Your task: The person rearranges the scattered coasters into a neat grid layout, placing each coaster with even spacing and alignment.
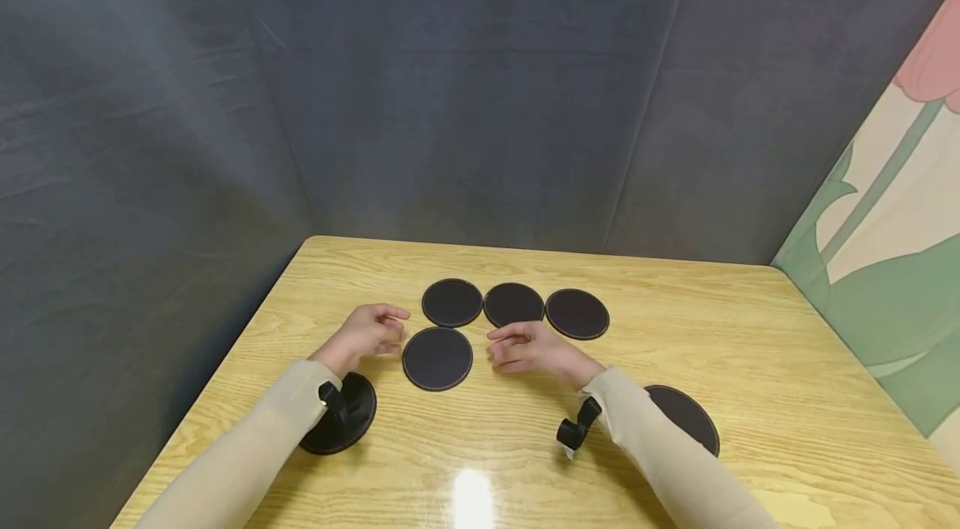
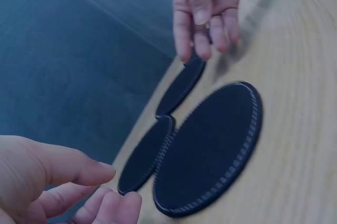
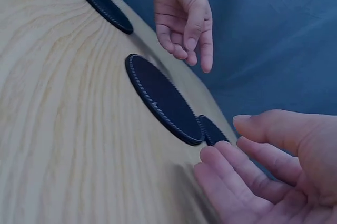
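Between my two hands a round black coaster [image 1: 437,359] with a stitched edge lies flat on the wooden table. My left hand [image 1: 370,331] hovers to its left, fingers loosely bent, holding nothing. On its other side my right hand [image 1: 534,348] is likewise free, its fingers loosely bent and pointing toward the coaster. Behind it runs a row of similar coasters: a left one [image 1: 452,302], a middle one [image 1: 513,304] partly behind my right fingers, and a right one [image 1: 577,313]. In the left wrist view the nearest coaster [image 2: 208,148] touches the one beyond it.
Under my left wrist lies another coaster [image 1: 341,416], partly hidden by the wrist camera. One more coaster [image 1: 684,419] shows beside my right sleeve. A dark grey curtain [image 1: 465,96] stands behind the wooden table [image 1: 750,362], and a flower-patterned cloth [image 1: 892,262] is at the right.
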{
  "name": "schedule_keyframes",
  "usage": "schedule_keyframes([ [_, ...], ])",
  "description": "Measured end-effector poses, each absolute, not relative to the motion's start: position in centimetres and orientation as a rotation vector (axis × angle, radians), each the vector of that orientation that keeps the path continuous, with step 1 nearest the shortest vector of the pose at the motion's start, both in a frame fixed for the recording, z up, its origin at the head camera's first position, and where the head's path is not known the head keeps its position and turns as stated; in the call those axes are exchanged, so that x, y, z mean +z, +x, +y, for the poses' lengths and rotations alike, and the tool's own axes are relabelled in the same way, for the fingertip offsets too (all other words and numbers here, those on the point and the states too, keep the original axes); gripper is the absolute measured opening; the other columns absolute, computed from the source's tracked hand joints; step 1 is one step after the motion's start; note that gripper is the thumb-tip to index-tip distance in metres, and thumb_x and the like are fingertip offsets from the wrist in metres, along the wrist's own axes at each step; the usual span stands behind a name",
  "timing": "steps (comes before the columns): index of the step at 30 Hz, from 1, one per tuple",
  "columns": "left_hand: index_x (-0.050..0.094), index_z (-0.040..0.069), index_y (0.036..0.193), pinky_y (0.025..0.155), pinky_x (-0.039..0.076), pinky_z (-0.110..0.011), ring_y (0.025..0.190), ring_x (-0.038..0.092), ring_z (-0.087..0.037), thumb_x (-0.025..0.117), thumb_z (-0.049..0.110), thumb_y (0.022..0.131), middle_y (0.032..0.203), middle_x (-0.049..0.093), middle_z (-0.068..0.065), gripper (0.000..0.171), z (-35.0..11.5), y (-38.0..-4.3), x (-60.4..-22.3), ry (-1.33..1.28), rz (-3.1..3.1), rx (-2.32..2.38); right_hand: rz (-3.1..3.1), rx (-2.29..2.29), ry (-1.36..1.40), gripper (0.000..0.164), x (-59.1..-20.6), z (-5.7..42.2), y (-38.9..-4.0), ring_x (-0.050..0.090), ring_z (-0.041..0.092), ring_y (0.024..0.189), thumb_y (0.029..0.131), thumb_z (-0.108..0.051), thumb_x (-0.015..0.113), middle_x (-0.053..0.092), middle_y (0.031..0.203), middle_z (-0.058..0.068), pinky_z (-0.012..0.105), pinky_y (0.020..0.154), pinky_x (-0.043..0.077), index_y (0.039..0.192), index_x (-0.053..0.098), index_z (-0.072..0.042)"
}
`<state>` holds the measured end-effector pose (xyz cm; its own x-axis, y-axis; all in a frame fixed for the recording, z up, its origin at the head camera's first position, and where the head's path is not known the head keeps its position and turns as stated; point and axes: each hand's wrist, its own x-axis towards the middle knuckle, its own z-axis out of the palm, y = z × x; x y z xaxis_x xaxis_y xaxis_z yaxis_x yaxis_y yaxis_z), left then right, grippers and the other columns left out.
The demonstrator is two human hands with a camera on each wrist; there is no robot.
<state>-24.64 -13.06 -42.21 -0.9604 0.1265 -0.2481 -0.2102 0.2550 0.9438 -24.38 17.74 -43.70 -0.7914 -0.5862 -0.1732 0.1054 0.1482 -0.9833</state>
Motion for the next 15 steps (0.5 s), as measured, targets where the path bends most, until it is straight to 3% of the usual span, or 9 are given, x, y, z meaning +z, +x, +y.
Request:
schedule_keyframes([
  [7,0.054,-0.009,0.128,0.085,0.058,-0.04,0.084,0.059,-0.016,0.055,-0.009,0.085,0.098,0.054,-0.009,0.043,-12.3,-25.1,-41.2,-0.017,2.274,1.766,1.99,-1.722,-0.464,0.052,-42.4,19.9,-23.2,0.065,0.031,0.109,0.093,-0.008,0.063,0.059,0.121,0.029,0.038,0.09,0.056,0.135,0.044,0.014],
  [15,0.053,-0.007,0.131,0.094,0.054,-0.043,0.089,0.06,-0.016,0.057,-0.007,0.089,0.101,0.055,-0.009,0.041,-10.9,-25.5,-40.0,0.045,2.186,1.82,1.962,-1.802,-0.447,0.053,-41.5,23.0,-22.0,0.066,0.024,0.105,0.094,-0.005,0.061,0.062,0.119,0.02,0.039,0.093,0.054,0.136,0.039,0.018],
])
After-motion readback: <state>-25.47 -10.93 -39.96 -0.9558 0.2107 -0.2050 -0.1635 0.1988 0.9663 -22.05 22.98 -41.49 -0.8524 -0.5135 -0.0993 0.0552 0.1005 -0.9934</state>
